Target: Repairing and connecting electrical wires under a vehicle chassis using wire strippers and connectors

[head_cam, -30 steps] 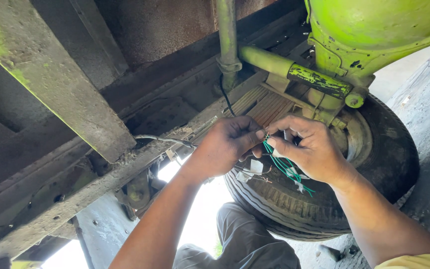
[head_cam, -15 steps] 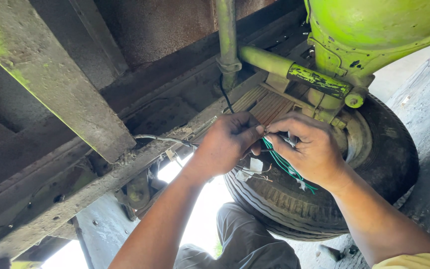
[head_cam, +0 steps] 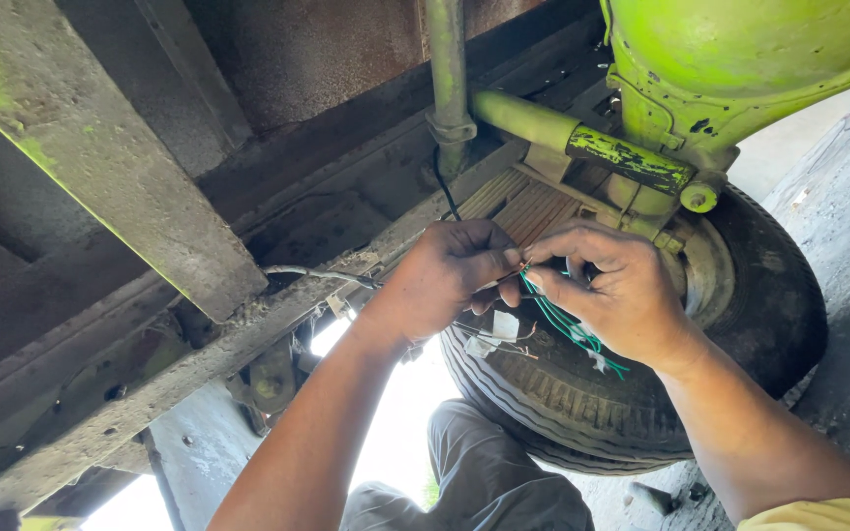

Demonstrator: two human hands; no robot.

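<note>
Between the two sets of fingertips, bare wire ends meet. The left hand (head_cam: 445,280) is clenched, pinching thin wires; the right hand (head_cam: 614,295) grips a bundle of green wires (head_cam: 568,324) that trails down from its fingers across the tyre (head_cam: 740,364). To my eye the joining goes best with both pinches close to the tips, the strands taut and aligned. A black wire (head_cam: 445,197) runs up above the left fingers.

The single head-worn camera sits low beneath a vehicle, facing upward and forward, close to the rusty steel frame beams (head_cam: 120,187), with the black rubber tyre (head_cam: 641,393) at right.
</note>
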